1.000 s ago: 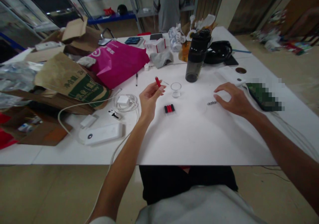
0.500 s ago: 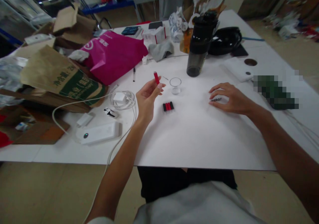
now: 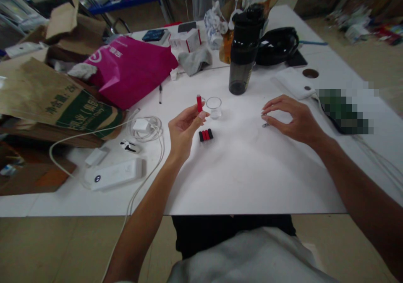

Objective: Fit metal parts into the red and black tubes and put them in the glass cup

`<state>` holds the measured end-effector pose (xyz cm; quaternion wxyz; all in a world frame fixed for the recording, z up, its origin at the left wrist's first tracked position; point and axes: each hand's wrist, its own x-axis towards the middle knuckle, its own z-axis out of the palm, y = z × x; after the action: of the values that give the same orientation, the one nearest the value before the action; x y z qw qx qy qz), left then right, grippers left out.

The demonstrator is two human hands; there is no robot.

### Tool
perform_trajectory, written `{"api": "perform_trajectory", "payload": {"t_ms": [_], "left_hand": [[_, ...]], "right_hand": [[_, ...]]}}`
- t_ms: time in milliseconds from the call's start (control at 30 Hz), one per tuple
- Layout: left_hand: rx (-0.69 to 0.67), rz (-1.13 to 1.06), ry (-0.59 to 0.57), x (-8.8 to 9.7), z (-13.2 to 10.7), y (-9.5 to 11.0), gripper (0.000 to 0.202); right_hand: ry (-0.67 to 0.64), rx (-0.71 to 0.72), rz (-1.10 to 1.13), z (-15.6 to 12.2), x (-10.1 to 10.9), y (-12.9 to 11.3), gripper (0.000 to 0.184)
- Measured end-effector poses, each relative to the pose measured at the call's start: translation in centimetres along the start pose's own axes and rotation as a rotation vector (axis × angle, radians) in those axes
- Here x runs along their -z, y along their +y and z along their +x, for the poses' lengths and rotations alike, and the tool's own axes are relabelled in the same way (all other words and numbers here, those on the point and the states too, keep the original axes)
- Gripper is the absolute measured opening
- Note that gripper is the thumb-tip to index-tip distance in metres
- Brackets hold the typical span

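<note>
While left hand (image 3: 184,127) pinches red tube (image 3: 199,103), cup (image 3: 214,107) adjacent.

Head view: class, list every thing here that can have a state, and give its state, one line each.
left hand, shut on red piece
red piece, held upright above table
right hand, arched, fingertips at metal bit; grip unclear
metal bit, lying on table
glass cup, upright, looks empty
dark bottle, upright, lid on
red and black pieces, lying side by side
white cable, coiled
</note>
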<state>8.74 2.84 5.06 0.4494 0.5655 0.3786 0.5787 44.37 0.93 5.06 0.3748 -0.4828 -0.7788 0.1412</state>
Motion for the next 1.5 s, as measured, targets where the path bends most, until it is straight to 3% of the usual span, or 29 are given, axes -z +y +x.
{"api": "perform_trajectory", "payload": {"t_ms": [167, 333, 433, 733, 1033, 1500], "left_hand": [[0.01, -0.009, 0.008, -0.1, -0.1, -0.1, 0.033], [0.051, -0.03, 0.033, -0.6, -0.3, 0.3, 0.038], [0.063, -0.018, 0.023, -0.9, -0.5, 0.5, 0.04], [-0.03, 0.08, -0.097, -1.3, -1.3, 0.4, 0.031], [-0.127, 0.117, -0.219, -1.4, -1.4, 0.0, 0.03], [-0.112, 0.133, -0.382, -2.3, -2.4, -0.2, 0.034]], "right_hand": [[0.203, -0.048, 0.109, 0.1, -0.1, -0.7, 0.016], [0.395, -0.117, 0.395, 0.4, -1.1, -0.7, 0.02], [0.442, -0.163, 0.554, 0.5, -1.5, -0.7, 0.018], [0.402, -0.293, 0.839, 0.6, -2.2, -2.6, 0.029], [0.304, -0.326, 0.819, -0.1, -3.7, -3.5, 0.03], [0.164, -0.35, 0.813, -0.8, -4.9, -5.2, 0.032]]}}
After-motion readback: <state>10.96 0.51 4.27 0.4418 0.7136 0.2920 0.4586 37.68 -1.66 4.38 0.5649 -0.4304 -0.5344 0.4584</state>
